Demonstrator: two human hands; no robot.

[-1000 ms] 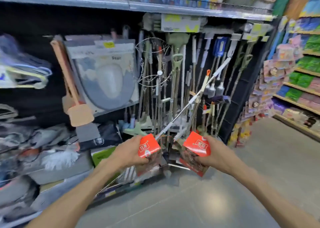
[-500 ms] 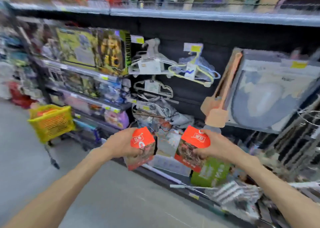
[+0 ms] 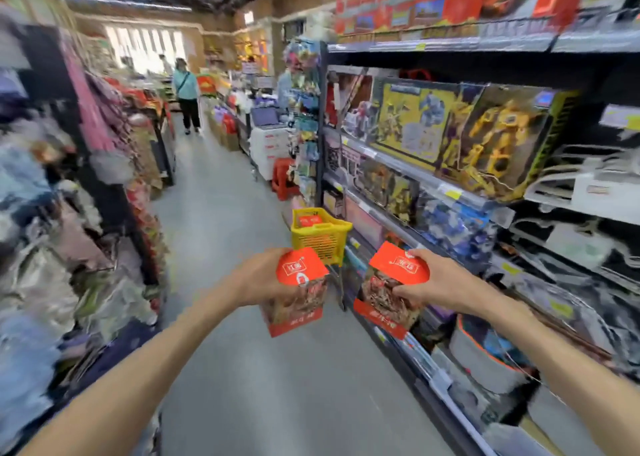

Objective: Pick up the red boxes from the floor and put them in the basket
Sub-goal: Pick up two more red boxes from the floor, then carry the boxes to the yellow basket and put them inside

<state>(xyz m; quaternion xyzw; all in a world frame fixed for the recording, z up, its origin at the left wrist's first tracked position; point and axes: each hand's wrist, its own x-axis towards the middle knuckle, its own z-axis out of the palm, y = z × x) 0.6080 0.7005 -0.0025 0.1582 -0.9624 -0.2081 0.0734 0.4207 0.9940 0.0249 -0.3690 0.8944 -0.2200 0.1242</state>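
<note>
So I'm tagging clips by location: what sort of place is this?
Most likely a general-goods shop aisle: shelves of boxed toys with price tags, a yellow basket on the floor, another person browsing farther down.

Big yellow robot toy boxes (image 3: 460, 133) sit on the shelf (image 3: 426, 178) at the right, a red stool (image 3: 284, 178) stands on the grey floor (image 3: 214, 196), and a person in a blue top (image 3: 186, 92) stands far down the aisle.

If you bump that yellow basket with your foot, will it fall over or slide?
Probably slide or roll. The yellow basket stands low on the floor beside the shelf, and a red box already lies inside, adding weight low down. Its mesh walls look like light plastic, so a hard bump might still tip it. Whether it has wheels cannot be told.
</note>
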